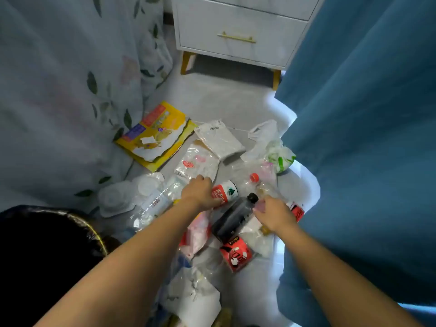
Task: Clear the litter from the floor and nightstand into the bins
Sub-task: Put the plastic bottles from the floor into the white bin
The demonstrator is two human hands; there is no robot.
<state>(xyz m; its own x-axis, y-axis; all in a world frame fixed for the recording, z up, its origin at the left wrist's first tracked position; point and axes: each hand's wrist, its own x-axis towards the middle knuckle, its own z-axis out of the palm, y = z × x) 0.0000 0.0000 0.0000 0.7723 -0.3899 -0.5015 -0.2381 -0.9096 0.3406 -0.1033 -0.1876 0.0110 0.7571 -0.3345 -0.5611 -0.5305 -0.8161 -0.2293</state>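
Note:
Litter covers the grey floor between two curtains. My left hand (200, 191) lies over a red-labelled plastic bottle (225, 191), its fingers curled round the bottle's near end. My right hand (273, 212) reaches down beside the cap of a dark bottle (236, 215) and over a clear bottle with a red cap (254, 178); what its fingers hold is hidden. A red can (237, 254) lies near the dark bottle. A black-lined bin (47, 244) stands at the lower left.
A torn yellow box (155, 133), a white mailer bag (219, 139), clear wrappers (198, 161), plastic lids (118, 197) and a green-white bag (279, 158) lie around. A white nightstand (238, 31) stands behind. A blue curtain (365, 138) hangs on the right, a floral one (59, 102) on the left.

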